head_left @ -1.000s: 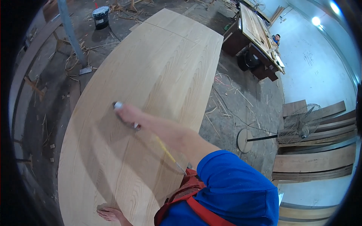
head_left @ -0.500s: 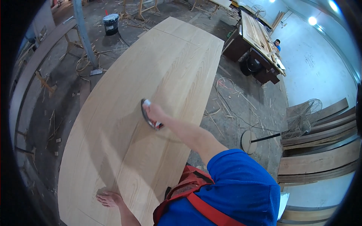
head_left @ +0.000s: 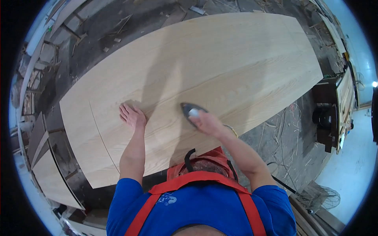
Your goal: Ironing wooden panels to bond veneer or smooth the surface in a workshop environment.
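Observation:
A large pale wood-veneered panel [head_left: 220,51] lies flat before me, its wide edges curved. My right hand [head_left: 208,122] grips the handle of a clothes iron [head_left: 193,108], whose dark soleplate rests on the veneer near the panel's middle. The iron's pointed tip faces the far left, and a cord trails behind my wrist. My left hand [head_left: 133,116] lies flat on the panel to the left of the iron, fingers spread. A dark seam line crosses the panel left of that hand.
Beyond the right end stands a dark workbench [head_left: 328,114] with boards on top. A standing fan [head_left: 321,196] and stacked planks are at the lower right. More pale panels [head_left: 55,173] lean at the left. Wood scraps and cables litter the grey floor.
My view has swung left, so the panel now stretches across it. The iron, still in my right hand, points more leftward. My left hand still lies on the panel, now farther from its near edge.

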